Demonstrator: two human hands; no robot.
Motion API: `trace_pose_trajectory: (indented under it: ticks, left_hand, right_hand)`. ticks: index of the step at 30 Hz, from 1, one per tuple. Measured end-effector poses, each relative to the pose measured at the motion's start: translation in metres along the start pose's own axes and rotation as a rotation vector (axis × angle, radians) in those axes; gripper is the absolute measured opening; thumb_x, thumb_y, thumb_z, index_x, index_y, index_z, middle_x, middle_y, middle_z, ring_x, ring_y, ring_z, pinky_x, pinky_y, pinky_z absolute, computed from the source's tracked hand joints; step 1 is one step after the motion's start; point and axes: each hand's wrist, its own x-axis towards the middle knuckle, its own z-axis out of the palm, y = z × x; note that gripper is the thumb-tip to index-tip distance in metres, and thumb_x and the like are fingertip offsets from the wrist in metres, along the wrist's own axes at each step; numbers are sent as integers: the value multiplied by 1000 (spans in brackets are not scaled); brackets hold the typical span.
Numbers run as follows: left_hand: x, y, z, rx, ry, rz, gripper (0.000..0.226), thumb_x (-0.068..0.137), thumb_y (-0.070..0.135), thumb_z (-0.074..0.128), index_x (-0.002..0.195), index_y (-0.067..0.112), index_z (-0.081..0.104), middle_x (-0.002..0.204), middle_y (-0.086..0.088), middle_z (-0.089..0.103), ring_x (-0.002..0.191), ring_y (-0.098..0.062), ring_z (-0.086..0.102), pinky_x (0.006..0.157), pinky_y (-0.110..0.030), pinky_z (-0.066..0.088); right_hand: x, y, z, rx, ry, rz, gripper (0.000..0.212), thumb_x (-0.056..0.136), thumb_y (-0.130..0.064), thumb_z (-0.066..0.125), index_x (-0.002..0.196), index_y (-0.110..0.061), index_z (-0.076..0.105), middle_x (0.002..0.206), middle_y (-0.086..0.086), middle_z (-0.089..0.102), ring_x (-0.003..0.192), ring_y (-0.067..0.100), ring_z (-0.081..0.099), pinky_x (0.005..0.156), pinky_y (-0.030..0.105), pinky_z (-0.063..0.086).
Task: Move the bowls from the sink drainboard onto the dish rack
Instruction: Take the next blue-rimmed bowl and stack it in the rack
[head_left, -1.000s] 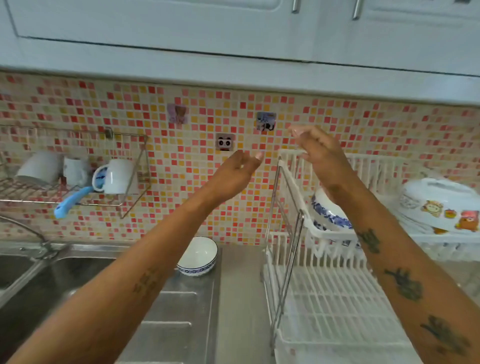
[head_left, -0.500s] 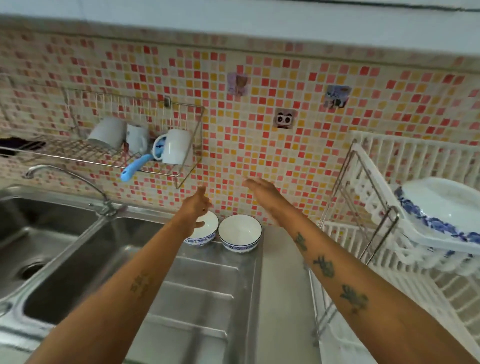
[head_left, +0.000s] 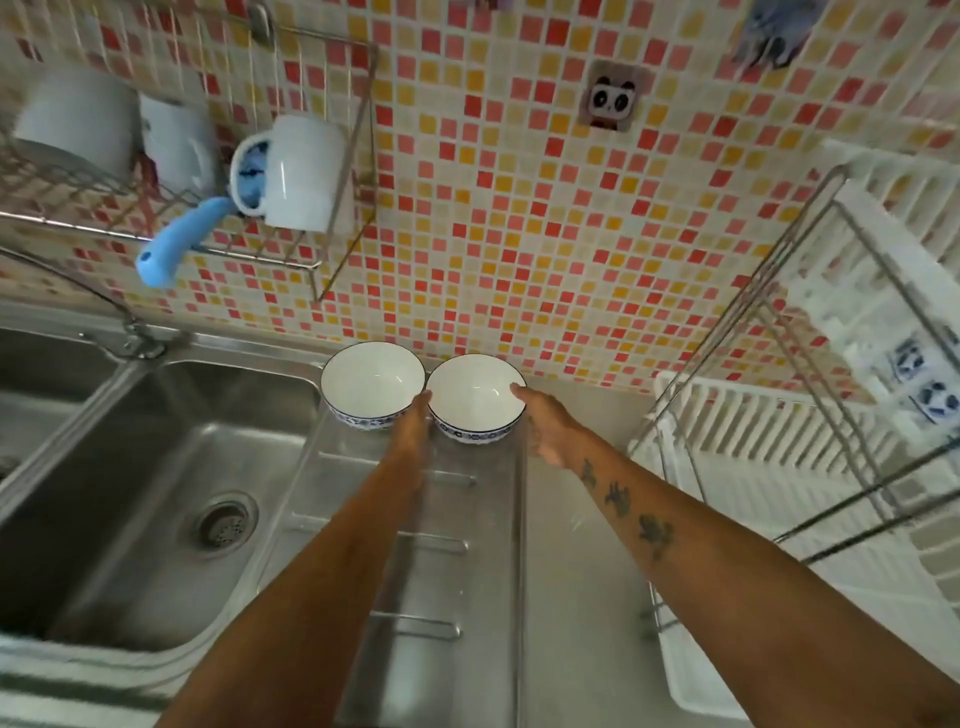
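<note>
Two white bowls with blue-patterned bands stand side by side at the back of the steel drainboard (head_left: 447, 551), close to the tiled wall. The left bowl (head_left: 371, 382) almost touches the right bowl (head_left: 475, 395). My left hand (head_left: 413, 431) reaches flat into the gap between them, fingertips at the right bowl's left side. My right hand (head_left: 545, 426) lies along that bowl's right side, a fingertip on its rim. The bowl still rests on the drainboard. The white two-tier dish rack (head_left: 769, 431) stands to the right.
A blue-patterned dish (head_left: 924, 384) sits in the rack's upper tier. The sink basin (head_left: 156, 467) and faucet (head_left: 130, 332) are to the left. A wire wall shelf holds white mugs (head_left: 301, 171) and a blue handle (head_left: 176, 239) that sticks out.
The view has tilted down and nearer to the drainboard. Both hands have come down from the dish rack's height and now flank the right bowl.
</note>
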Motion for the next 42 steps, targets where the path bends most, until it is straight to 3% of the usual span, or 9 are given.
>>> trace_pose_trajectory:
  ticks: [3, 8, 12, 16, 21, 33, 37, 40, 42]
  left_hand:
    - [24, -10, 0, 15, 6, -11, 53, 97, 29, 52, 146, 13, 40, 151, -13, 43, 137, -34, 41, 107, -44, 36]
    - [55, -19, 6, 32, 45, -168, 60, 90, 37, 61, 142, 15, 43, 144, -13, 48, 130, -31, 48, 96, -44, 47]
    - [74, -24, 11, 29, 40, -183, 61, 88, 28, 65, 142, 19, 40, 145, -13, 46, 129, -33, 48, 96, -48, 50]
    - [80, -29, 14, 10, 26, -130, 58, 91, 4, 54, 145, 17, 36, 148, -14, 41, 133, -36, 43, 97, -52, 48]
    - [81, -33, 15, -9, -25, -41, 58, 93, -3, 43, 146, 17, 35, 149, -13, 41, 134, -38, 41, 104, -55, 44]
    - [44, -18, 23, -52, -143, 65, 67, 89, -11, 44, 146, 20, 33, 147, -14, 42, 131, -41, 44, 94, -52, 49]
    - [4, 22, 26, -154, -159, 53, 51, 93, 20, 56, 141, 18, 39, 135, -18, 52, 113, -41, 56, 89, -59, 52]
    - [-34, 60, 23, -262, -427, 32, 56, 92, 58, 46, 136, 24, 48, 132, -18, 56, 114, -43, 56, 89, -67, 48]
    - [-59, 82, 18, -352, -562, -16, 66, 90, 66, 37, 136, 20, 49, 133, -21, 53, 115, -48, 52, 76, -70, 51]
  right_hand:
    - [20, 6, 6, 40, 17, 19, 78, 77, -49, 65, 141, -13, 40, 140, 11, 49, 124, 31, 49, 95, 46, 43]
    - [72, 31, 7, 116, -6, 70, 98, 51, -50, 77, 138, -21, 42, 143, 7, 49, 126, 32, 49, 102, 62, 39]
    - [38, 13, 18, 132, 48, 70, 64, 83, -20, 67, 139, -16, 36, 145, 10, 42, 130, 35, 43, 103, 62, 39]
    - [42, 14, 18, 162, 34, 52, 56, 88, 2, 52, 138, -15, 34, 147, 12, 37, 132, 35, 39, 103, 60, 41]
    - [47, 17, 20, 225, 34, 32, 59, 87, 11, 46, 139, -14, 35, 147, 13, 37, 132, 34, 39, 103, 57, 43]
    - [-2, -4, 10, 332, 77, -85, 63, 81, 14, 41, 134, -18, 37, 143, 12, 39, 128, 43, 43, 87, 62, 51]
    - [-43, -35, 10, 363, 60, -201, 61, 82, 15, 37, 133, -18, 38, 138, 11, 42, 120, 37, 46, 78, 53, 55]
    - [-82, -55, 11, 369, 45, -352, 63, 81, 14, 38, 131, -25, 36, 132, 6, 42, 117, 31, 44, 77, 50, 56]
    - [-111, -67, 9, 374, 54, -492, 64, 82, 14, 37, 130, -29, 34, 128, 2, 41, 120, 30, 44, 82, 53, 56]
